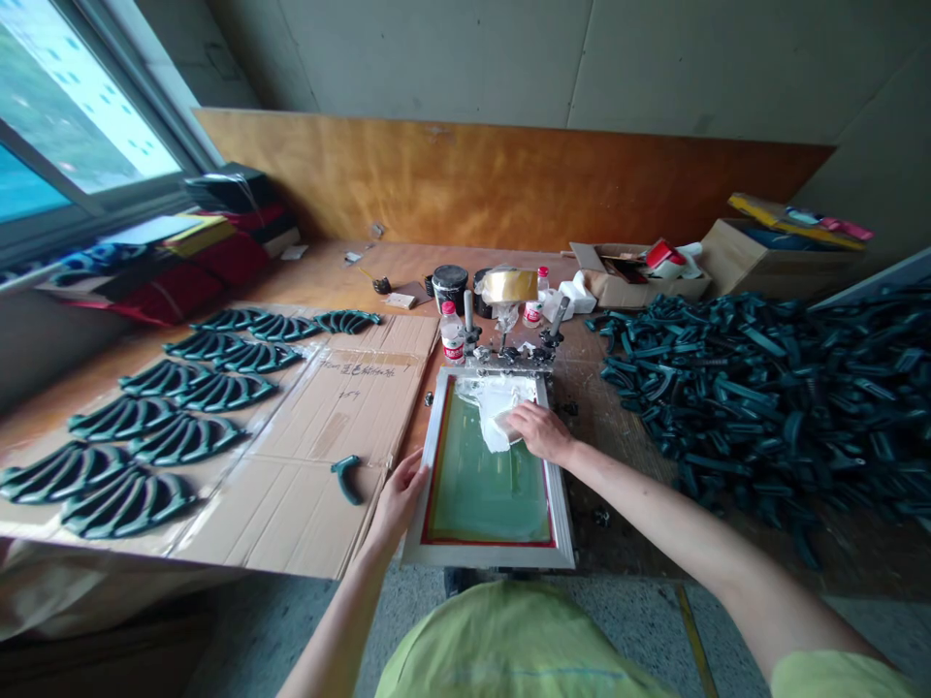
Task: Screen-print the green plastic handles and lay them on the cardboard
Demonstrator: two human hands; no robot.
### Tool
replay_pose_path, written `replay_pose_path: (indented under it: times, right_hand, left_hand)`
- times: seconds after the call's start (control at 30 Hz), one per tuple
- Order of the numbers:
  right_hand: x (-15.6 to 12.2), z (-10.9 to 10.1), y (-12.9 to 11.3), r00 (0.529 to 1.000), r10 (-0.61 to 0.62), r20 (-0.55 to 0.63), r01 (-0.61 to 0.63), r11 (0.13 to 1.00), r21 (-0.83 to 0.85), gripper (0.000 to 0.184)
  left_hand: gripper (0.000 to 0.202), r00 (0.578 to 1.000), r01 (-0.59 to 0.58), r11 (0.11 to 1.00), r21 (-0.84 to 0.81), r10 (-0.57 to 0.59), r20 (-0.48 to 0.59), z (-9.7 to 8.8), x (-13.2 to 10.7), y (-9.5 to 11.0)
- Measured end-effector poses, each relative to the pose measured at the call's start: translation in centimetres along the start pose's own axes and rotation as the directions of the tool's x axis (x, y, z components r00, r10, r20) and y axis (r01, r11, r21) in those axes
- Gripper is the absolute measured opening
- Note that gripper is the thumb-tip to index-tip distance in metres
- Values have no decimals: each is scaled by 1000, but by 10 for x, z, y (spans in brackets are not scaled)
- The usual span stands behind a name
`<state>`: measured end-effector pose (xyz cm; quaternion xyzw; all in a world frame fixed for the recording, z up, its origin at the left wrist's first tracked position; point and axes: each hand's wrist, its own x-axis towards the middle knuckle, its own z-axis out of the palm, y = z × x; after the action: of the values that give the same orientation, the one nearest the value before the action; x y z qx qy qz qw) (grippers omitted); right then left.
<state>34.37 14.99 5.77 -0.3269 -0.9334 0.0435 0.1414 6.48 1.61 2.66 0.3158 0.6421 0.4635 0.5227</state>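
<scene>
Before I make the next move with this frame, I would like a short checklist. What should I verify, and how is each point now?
1. Left hand on the frame's side: ok.
2. Right hand holding the pale piece: ok.
3. White paste spread evenly: not ok, gathered toward the far end.
4. Area beneath the screen: cannot tell, hidden.
5. Nearer bottle upright: ok.
6. Loose green handle off the frame: ok, on cardboard.
</scene>
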Motion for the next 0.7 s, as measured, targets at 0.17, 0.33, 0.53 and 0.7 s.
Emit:
replay_pose_path:
  times: [0.17,0.33,0.53,0.7]
  right_hand:
    - [-4,-6,0,1000,-3,2,3,994,113,19]
    - [59,-28,26,972,231,-50,-220,961,166,58]
    - [61,-47,72,841,486,-237,-469,874,127,46]
    - [-3,-13,77,719,685,-123,-648,723,238,22]
  left_hand:
    - [80,1000,15,999,-28,-15,8,0,-2,4]
    - [84,995,36,999,-34,-33,89,-8,-8,28]
    - [62,995,-47,998,-35,50,83,-13,-7,95]
    - [53,927,-363,914,-183,373,26,8,21,158]
